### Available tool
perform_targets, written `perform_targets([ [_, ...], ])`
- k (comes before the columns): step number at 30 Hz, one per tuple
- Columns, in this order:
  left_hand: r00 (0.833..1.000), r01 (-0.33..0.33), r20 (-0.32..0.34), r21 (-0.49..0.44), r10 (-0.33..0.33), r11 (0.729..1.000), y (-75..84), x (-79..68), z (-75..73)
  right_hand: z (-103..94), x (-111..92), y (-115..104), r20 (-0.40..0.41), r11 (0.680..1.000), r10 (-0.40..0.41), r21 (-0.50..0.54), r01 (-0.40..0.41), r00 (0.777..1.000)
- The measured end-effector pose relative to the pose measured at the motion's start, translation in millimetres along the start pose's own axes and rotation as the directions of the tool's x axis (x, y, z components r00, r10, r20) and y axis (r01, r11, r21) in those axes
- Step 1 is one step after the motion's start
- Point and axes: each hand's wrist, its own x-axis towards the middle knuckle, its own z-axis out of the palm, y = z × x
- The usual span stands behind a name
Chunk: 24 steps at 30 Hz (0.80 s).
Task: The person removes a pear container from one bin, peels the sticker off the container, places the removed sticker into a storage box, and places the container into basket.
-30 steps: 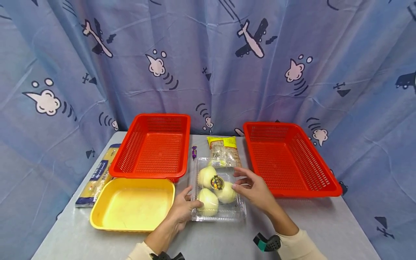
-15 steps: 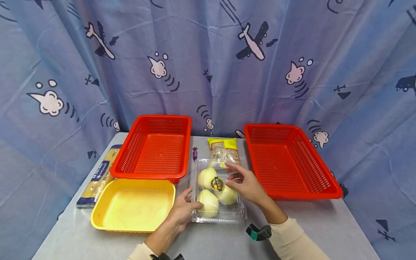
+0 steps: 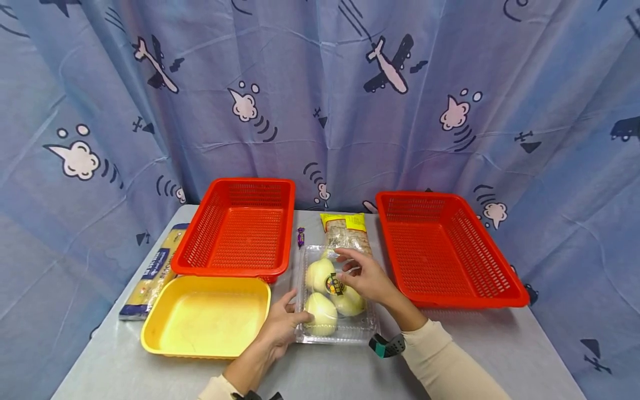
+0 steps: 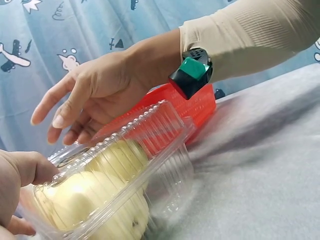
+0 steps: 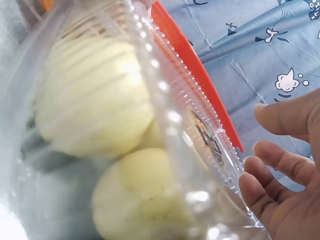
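I can't read the dark sticker (image 3: 334, 285) on the clear fruit box (image 3: 345, 335) on the table (image 3: 325, 378). The left hand (image 3: 280, 322) grips its left edge, thumb on top; the right hand (image 3: 366, 275) hovers above, fingers loosely bent, holding nothing.

Ribbed, glossy clear plastic box (image 3: 352, 328) around smooth pale fruit (image 3: 321, 315)
From afar I see a smooth yellow plastic tray (image 3: 205, 319) left of the box, perforated red plastic basket (image 3: 425, 255) right of it, shiny film bag (image 3: 345, 229) and matt cloth curtain (image 3: 300, 100) behind it.
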Motion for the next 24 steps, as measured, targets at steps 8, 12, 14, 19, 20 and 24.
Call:
perform_targets([
  [8,1.0,0.001,-0.007,0.01,-0.001,1.0,-0.7,0.1,1.0,5.0,2.8,1.9,0.015,0.999,-0.022,-0.026,0.022,1.0],
  [12,1.0,0.007,-0.009,0.016,-0.007,1.0,-1.4,0.8,0.6,6.6,3.5,-0.3,0.055,0.997,-0.006,-0.079,0.011,0.998],
  [14,1.0,0.011,-0.009,0.018,-0.011,1.0,-1.3,0.6,0.5,7.3,4.6,-0.8,0.076,0.995,-0.004,-0.102,0.012,0.997],
  [19,1.0,0.005,-0.006,0.016,-0.005,1.0,0.0,-0.3,0.6,8.0,6.4,1.0,0.102,0.986,-0.013,-0.167,0.03,0.995],
  [20,1.0,0.004,-0.005,0.015,-0.004,1.0,0.3,-0.5,0.7,8.0,6.4,1.2,0.105,0.982,-0.016,-0.185,0.035,0.994],
  [24,1.0,0.004,0.0,0.008,-0.004,1.0,0.3,-0.4,0.5,9.1,7.0,0.5,0.119,0.967,-0.003,-0.254,0.033,0.993],
])
